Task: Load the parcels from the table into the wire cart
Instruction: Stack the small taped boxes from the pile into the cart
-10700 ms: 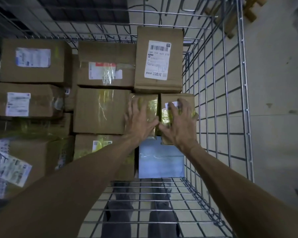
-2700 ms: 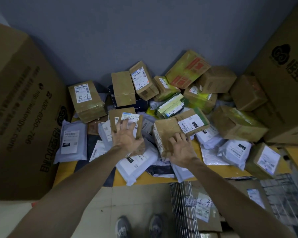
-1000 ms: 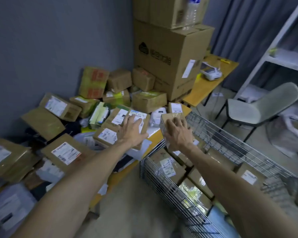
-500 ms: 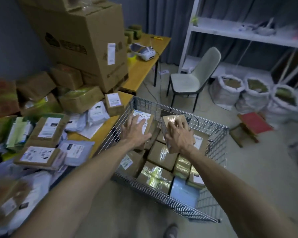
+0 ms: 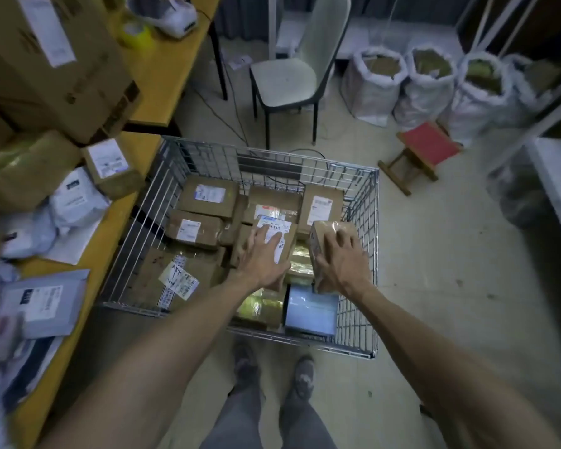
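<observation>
Both hands are loaded and over the cart. The left hand [image 5: 264,259] has its fingers fanned wide across the top of a labelled box [image 5: 280,230], thumb tucked round the near edge, gripping it from above. Right beside it the right hand [image 5: 342,264] is clamped over a taped box [image 5: 329,226], fingers draped across the top and thumb on the near side. The two boxes are close but apart, with a gold-taped parcel [image 5: 302,259] showing in the gap under the hands.

All of this is inside the rim of the wire cart [image 5: 272,154], toward its right wall. Under the wrists lies a pale blue parcel [image 5: 310,311], and left of that a shiny yellow-wrapped one [image 5: 263,306]. Beyond the fingertips, brown boxes lie side by side, among them a tall label box [image 5: 321,204] and a flat box [image 5: 208,196]. Left of the left hand sits a big carton with a scribbled label [image 5: 162,273], filling that near corner of the cart.

Further left, outside the wire, is the yellow table [image 5: 110,228], with parcels still on it: a small box [image 5: 109,166], a white poly bag [image 5: 75,199] and a grey mailer [image 5: 42,303]. A huge cardboard carton [image 5: 55,59] stands at its far end.

Well past the cart there's a pale chair [image 5: 285,76]. Off to the right of the grip are a red stool [image 5: 426,147] and a row of white sacks [image 5: 378,79]. Below the arms, the person's shoes [image 5: 302,379] are at the cart's near edge.
</observation>
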